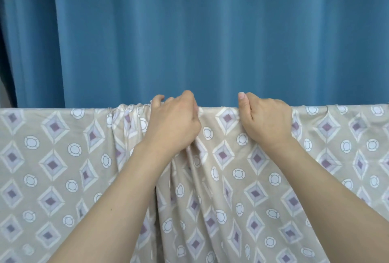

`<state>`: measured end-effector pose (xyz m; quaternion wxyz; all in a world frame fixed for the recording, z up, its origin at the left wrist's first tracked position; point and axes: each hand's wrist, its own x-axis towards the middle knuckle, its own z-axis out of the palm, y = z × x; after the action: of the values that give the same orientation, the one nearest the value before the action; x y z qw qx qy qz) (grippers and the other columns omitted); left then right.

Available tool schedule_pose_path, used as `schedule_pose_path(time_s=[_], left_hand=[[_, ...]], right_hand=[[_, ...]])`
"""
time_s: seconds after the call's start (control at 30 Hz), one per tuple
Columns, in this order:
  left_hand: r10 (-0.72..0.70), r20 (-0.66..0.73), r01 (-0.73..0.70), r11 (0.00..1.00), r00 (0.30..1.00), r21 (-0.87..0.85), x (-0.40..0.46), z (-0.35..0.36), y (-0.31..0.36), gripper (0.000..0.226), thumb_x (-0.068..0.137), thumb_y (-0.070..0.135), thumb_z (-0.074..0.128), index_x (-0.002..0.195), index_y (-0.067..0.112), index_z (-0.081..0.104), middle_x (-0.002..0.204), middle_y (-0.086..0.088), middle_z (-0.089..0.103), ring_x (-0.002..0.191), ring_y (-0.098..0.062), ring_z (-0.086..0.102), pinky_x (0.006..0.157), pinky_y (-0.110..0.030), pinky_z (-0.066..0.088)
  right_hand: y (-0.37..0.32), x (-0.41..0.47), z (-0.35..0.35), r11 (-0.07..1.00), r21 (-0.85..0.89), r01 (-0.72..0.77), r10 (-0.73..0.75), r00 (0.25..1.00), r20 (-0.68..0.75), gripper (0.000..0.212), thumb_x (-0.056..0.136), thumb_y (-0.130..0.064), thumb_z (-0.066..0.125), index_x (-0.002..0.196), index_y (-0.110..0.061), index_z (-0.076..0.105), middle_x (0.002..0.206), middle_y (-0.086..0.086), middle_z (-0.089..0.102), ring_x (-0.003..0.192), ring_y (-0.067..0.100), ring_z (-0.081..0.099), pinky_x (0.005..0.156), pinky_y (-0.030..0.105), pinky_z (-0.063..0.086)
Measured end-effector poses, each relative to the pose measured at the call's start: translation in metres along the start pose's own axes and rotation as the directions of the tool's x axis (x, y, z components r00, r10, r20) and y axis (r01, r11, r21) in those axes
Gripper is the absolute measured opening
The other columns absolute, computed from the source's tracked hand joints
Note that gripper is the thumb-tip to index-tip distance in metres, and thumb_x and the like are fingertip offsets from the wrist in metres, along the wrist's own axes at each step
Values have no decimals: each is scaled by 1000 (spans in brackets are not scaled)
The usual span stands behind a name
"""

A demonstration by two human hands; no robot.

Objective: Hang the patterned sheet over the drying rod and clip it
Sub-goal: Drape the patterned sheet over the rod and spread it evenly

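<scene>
The patterned sheet (63, 157), beige with purple diamonds and white rings, hangs draped across the whole width of the view over a rod that the cloth hides. Its top fold runs level at mid-height. My left hand (172, 119) grips the bunched top edge just left of centre, where the cloth gathers into folds that fall below it. My right hand (265, 117) grips the top fold a little to the right, its thumb raised. No clip is in view.
A blue curtain (189, 31) hangs in vertical pleats close behind the sheet and fills the upper half of the view. A strip of pale wall (3, 94) shows at the far left edge.
</scene>
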<state>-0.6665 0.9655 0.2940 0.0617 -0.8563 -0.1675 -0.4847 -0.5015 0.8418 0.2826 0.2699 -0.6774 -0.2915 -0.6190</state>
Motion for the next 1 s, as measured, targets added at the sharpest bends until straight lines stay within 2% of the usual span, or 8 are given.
schedule_pose_path(time_s=[0.13,0.2,0.37,0.5,0.63,0.73,0.9,1.0], left_hand=[[-130,-88,142,978,988,153,1,-13,-26,14,82,9,44,95,12,50,78,-4,61,80,-30,58,93,-39,30],[-175,-109,188,975,978,121,1,-19,-36,13,85,10,43,95,13,50,78,-2,57,85,-31,56,93,-40,29],[66,-55,-65,998,996,20,-4,-9,-21,22,98,36,40,107,26,58,107,9,62,108,-23,53,109,-47,22],[137,-33,-135,989,990,62,-10,8,-11,34,81,17,37,107,19,59,100,2,63,91,-26,56,86,-37,36],[143,-71,-144,990,987,1,-10,11,-10,34,76,12,42,105,18,60,97,2,64,88,-25,56,83,-36,38],[123,-86,-123,992,989,4,-13,11,-9,35,78,15,41,107,16,61,97,2,65,90,-24,57,85,-34,37],[63,-29,-57,983,998,177,-15,3,-30,33,93,40,33,99,20,58,91,3,62,90,-25,53,88,-34,29],[-10,45,-3,957,999,291,-14,-6,-42,45,95,49,22,100,23,58,97,4,60,104,-26,51,106,-41,20]], right_hand=[[2,0,-3,1000,1,0,0,1000,16,46,98,-36,26,57,-15,33,40,-5,19,36,24,24,51,22,1],[1,0,-4,1000,2,-3,3,1000,28,46,98,-36,27,57,-15,33,41,-6,17,36,24,24,51,22,1],[-9,1,-1,1000,-27,-4,5,999,34,47,96,-33,31,52,-15,31,39,-3,21,36,25,25,49,23,7],[-16,8,-7,998,-9,-66,66,970,232,52,98,-31,30,48,-15,26,44,0,32,49,30,39,55,31,21],[-43,20,-13,990,135,29,-61,968,244,49,100,-35,22,56,-17,32,58,-1,40,62,30,45,61,33,26],[-56,23,-11,989,144,-40,-22,915,404,56,103,-42,20,55,-18,38,56,0,43,64,30,46,60,33,31],[-57,16,-9,998,68,0,-25,929,370,57,102,-39,22,52,-15,37,50,0,41,55,28,46,49,29,22],[-55,16,-7,999,45,0,-17,935,354,57,101,-38,24,51,-14,37,48,0,39,48,25,40,47,28,16]])
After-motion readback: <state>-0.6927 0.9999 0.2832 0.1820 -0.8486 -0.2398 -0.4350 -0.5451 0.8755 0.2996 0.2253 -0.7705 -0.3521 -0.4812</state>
